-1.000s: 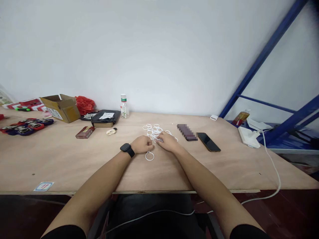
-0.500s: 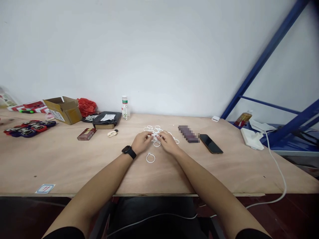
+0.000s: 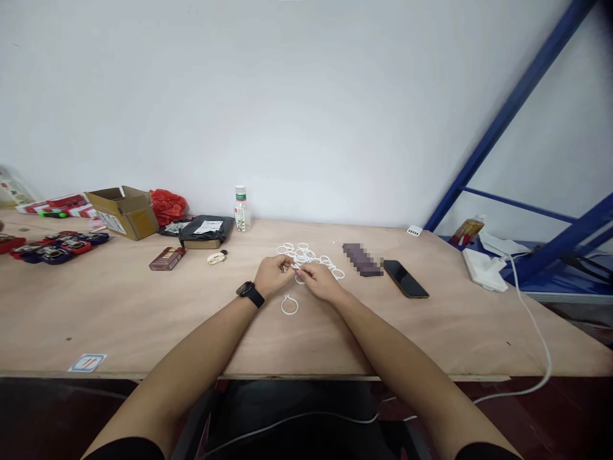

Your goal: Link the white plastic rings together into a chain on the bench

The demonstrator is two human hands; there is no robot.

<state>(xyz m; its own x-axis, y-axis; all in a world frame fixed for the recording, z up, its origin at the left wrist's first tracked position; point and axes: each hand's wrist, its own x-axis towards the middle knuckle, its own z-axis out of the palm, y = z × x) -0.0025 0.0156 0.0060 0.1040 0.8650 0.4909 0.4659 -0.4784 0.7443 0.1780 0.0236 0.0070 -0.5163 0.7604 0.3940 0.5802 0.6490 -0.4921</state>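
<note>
Both hands meet over a loose pile of thin white plastic rings (image 3: pixel 303 248), each with a small tab or loop. My left hand (image 3: pixel 274 275), with a black watch on its wrist, is closed, thumb and index finger pinching a white ring, mostly hidden by the fingers. My right hand (image 3: pixel 320 280) is closed as well, its fingertips on the same white piece and touching or nearly touching the left ones. One single ring (image 3: pixel 290 305) lies apart, nearer the table's front edge, its tab pointing away from me.
Right of the pile lie a blurred-out dark item (image 3: pixel 361 259) and a phone (image 3: pixel 406 279). A bottle (image 3: pixel 240 211), a black parcel (image 3: pixel 205 229), an open carton (image 3: pixel 122 214) and a dark red box (image 3: pixel 167 259) stand to the left. A white power strip (image 3: pixel 483 271) sits far right.
My fingertips have drawn closer together and shifted slightly toward me, my right hand turning a little. More of the ring pile shows behind them. The single ring lies where it was.
</note>
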